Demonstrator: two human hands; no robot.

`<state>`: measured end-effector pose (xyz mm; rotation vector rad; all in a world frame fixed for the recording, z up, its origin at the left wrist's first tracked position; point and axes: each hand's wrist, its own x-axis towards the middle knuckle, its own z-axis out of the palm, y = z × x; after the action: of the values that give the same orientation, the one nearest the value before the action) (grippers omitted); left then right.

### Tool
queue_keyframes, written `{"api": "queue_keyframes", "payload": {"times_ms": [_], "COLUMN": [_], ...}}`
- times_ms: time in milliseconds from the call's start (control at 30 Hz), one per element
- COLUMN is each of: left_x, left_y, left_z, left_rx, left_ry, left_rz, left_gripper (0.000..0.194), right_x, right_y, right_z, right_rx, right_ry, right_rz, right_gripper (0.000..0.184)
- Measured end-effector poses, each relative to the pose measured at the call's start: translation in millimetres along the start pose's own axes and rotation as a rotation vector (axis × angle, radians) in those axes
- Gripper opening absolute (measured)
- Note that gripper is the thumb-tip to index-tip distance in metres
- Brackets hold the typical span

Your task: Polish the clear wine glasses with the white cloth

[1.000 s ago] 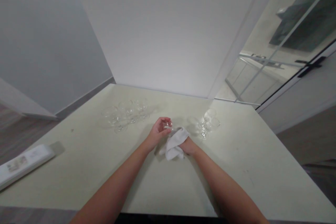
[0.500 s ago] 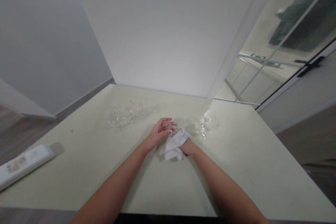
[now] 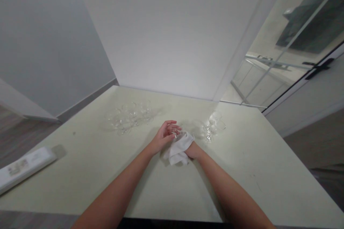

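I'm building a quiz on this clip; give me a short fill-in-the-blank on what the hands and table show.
1. The left hand holds a clear ____.
2. The right hand grips a ____ cloth.
3. More glasses stand on the ____.
4. The long white box lies by the table's ____ edge.

Missing words: glass; white; table; left
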<state>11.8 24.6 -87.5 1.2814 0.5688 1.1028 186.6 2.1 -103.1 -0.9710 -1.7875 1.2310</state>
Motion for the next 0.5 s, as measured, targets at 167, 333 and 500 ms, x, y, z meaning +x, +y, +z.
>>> {"api": "queue_keyframes", "payload": {"times_ms": [167, 333, 500], "left_x": [0, -1, 3], "left_y": [4, 11, 11], "left_z": [1.9, 3.1, -1.8], "left_rx": [0.087, 0.130, -0.023], "left_ry": [0.054, 0.043, 0.172], "left_rz": [0.018, -0.058, 0.016], "left_gripper": [0.064, 0.052, 0.050], "right_x": [-1, -4, -1], "right_y": [4, 13, 24], "right_z": [-1, 0, -1], "right_rx": [0.008, 0.061, 0.182], "right_ry": [-0.014, 0.025, 0.086], "right_rz": [0.026, 0.026, 0.041], "right_gripper": [0.037, 0.042, 0.039]}}
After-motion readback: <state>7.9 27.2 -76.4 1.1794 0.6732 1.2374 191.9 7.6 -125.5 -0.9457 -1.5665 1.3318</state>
